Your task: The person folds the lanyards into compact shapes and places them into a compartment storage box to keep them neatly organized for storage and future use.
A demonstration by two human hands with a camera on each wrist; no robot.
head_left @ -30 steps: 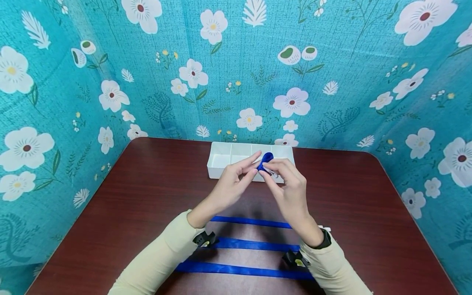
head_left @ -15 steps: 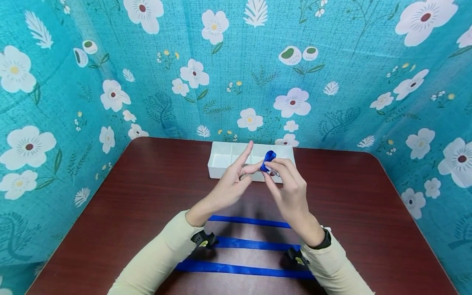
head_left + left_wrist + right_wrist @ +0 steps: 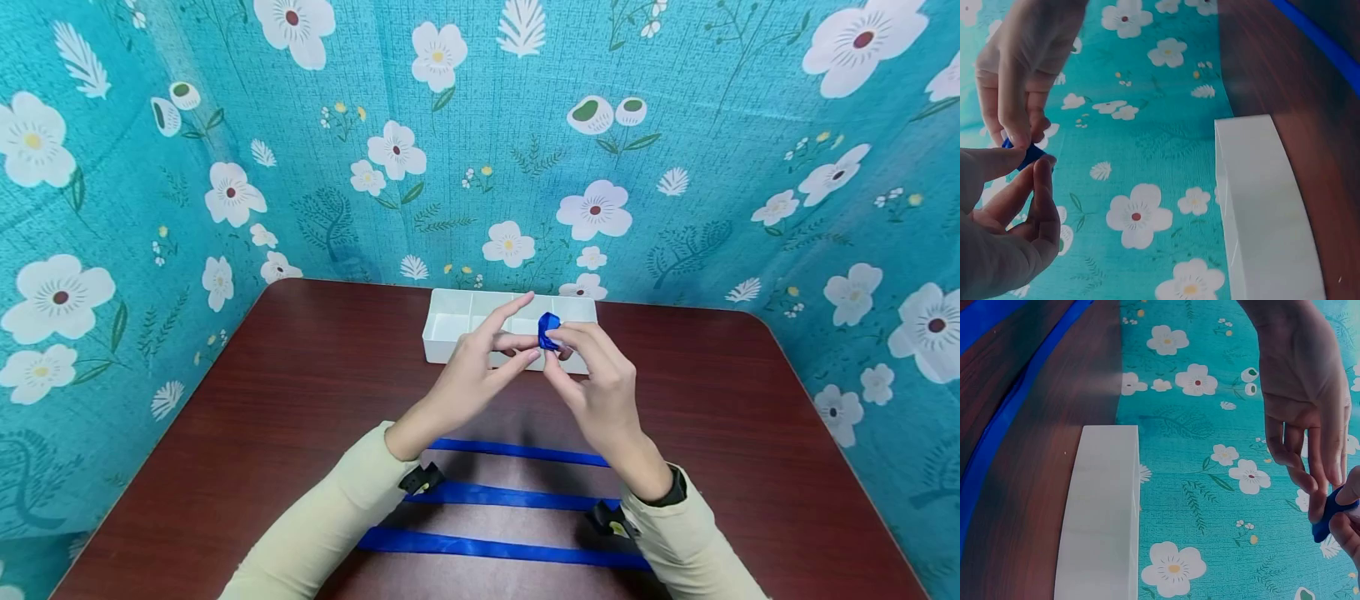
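A dark reddish-brown bench (image 3: 735, 400) with a wood grain and rounded far corners fills the lower part of the head view, its middle brighter where light reflects off the finish. Teal cloth (image 3: 480, 125) closes it in at the back and on both sides (white flowers, pale feathery leaves and little yellow buds all over it). Against the back stands a white tray (image 3: 447, 352) divided into compartments, and nearer the person three blue ribbon strips (image 3: 517, 497) lie roughly parallel across the bench.

Above the tray's front edge, in the air, is the folded blue ribbon (image 3: 549, 332). The right hand (image 3: 600, 379) pinches it between thumb and fingers; the left hand (image 3: 467, 367) has its fingers fairly straight and spread, the index raised, another fingertip touching the ribbon.

Cream sleeves (image 3: 322, 525) cover both forearms. The black wrist devices (image 3: 606, 518) carry small yellow patches (image 3: 617, 528), too small to make out any lettering.
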